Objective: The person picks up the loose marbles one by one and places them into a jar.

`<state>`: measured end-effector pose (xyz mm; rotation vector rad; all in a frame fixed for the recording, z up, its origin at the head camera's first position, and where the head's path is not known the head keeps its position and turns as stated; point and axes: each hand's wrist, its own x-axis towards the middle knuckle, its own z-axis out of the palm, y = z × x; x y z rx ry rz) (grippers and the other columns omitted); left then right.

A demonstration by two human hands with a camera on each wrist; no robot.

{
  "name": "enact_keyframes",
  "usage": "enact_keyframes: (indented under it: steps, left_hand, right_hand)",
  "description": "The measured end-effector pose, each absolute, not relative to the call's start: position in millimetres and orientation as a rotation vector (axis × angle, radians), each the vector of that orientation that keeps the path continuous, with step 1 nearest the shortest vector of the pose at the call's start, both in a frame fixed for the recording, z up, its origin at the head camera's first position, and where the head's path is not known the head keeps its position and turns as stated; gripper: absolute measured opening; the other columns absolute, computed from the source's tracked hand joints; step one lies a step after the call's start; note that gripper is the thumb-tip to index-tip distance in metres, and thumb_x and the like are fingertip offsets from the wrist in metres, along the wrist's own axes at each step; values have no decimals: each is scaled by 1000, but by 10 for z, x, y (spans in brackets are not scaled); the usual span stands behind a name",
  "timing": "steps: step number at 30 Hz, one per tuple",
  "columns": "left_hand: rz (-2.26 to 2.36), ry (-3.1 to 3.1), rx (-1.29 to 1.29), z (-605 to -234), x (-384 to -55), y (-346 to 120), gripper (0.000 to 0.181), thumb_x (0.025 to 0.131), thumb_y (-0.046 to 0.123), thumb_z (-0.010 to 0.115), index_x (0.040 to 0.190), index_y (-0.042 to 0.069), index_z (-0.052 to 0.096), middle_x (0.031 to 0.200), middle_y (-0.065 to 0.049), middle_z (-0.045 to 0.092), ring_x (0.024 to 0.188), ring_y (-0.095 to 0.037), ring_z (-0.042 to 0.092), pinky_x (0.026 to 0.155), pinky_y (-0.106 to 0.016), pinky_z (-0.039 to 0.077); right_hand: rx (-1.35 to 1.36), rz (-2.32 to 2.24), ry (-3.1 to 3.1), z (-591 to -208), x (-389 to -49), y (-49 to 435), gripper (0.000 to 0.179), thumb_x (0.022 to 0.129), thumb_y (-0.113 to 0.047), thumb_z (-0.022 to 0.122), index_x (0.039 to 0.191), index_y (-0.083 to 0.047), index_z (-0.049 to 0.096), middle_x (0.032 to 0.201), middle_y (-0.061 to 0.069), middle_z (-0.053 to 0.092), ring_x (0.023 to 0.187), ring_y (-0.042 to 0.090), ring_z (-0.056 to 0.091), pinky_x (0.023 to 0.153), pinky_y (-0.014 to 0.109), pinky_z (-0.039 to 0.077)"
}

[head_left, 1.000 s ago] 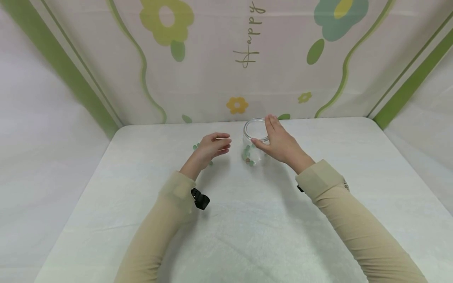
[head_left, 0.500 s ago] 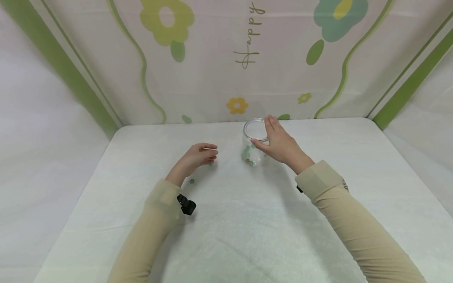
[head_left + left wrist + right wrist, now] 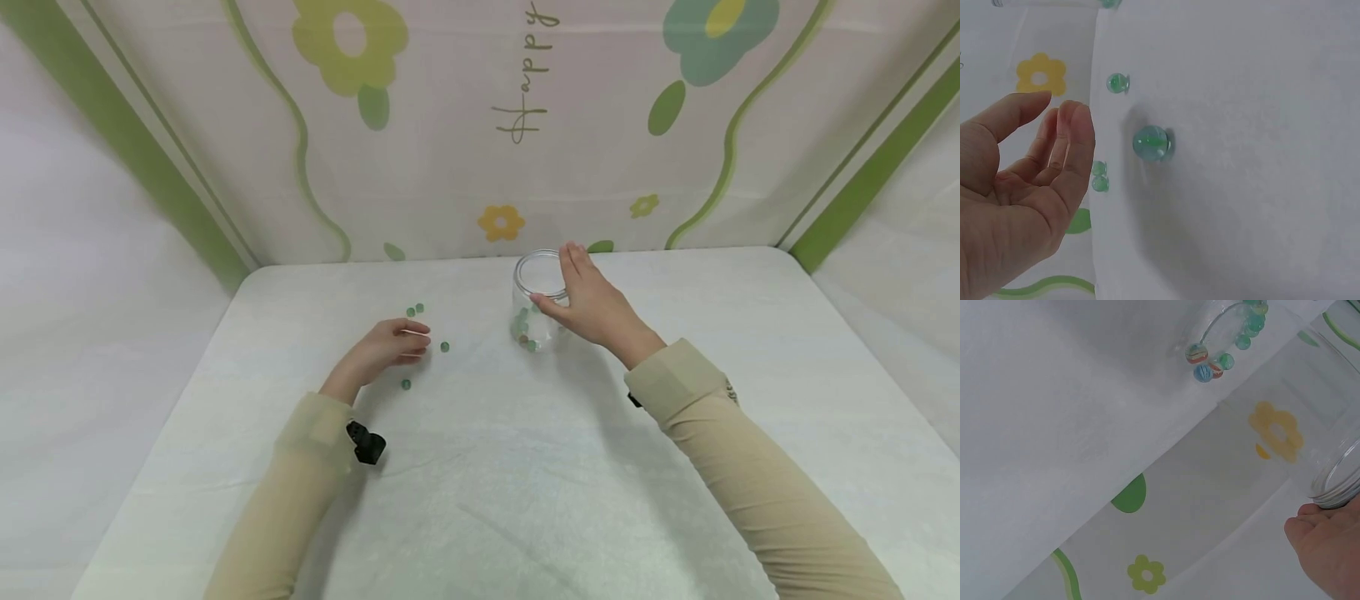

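My left hand (image 3: 386,346) hovers over the left part of the table, fingers loosely bent and holding nothing. Around it lie green glass marbles: one marble (image 3: 445,347) just past the fingertips, another marble (image 3: 406,384) nearer me, and a pair of marbles (image 3: 1100,176) side by side farther back. Upright at the back stands a clear jar (image 3: 519,302) without a lid. Several marbles (image 3: 1254,325) are at its bottom, mostly green, some orange-striped and one blue. My right hand (image 3: 596,308) rests against the jar's rim from the right, fingers straight and thumb spread toward the front.
A white cloth covers the table (image 3: 487,483). Close behind its back edge hangs a curtain (image 3: 442,167) printed with flowers and lettering. White side panels with green stripes stand left and right. A small black camera (image 3: 366,442) sits at the left wrist.
My left hand has moved left and toward me, away from the jar, uncovering the marbles it had hidden. The right hand and jar have stayed in place.
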<state>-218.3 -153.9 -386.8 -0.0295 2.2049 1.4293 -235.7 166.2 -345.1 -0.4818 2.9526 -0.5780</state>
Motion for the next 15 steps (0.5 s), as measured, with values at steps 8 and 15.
enact_keyframes:
  steps: [8,15]
  left_hand:
    - [1317,2255,-24,-3911,-2151,-1681,42,97,14,52,134,-5,46,129,-22,53,116,-29,57,103,-37,50]
    - [1195,2293,-14,-3931,-2131,-1767,40,95,19,56,129,-3,52,111,-10,60,91,-12,59,89,-28,53]
  right_hand:
    - [-479,-571,2953,-3450,-2353,1664,94,95,-60,40,151,3,-1,161,19,-4,150,31,-5,123,50,12]
    - [-478,-573,2943,-3434,-2346,1657,94,95,-60,40,151,2,-2,161,19,-5,150,31,-6,123,50,11]
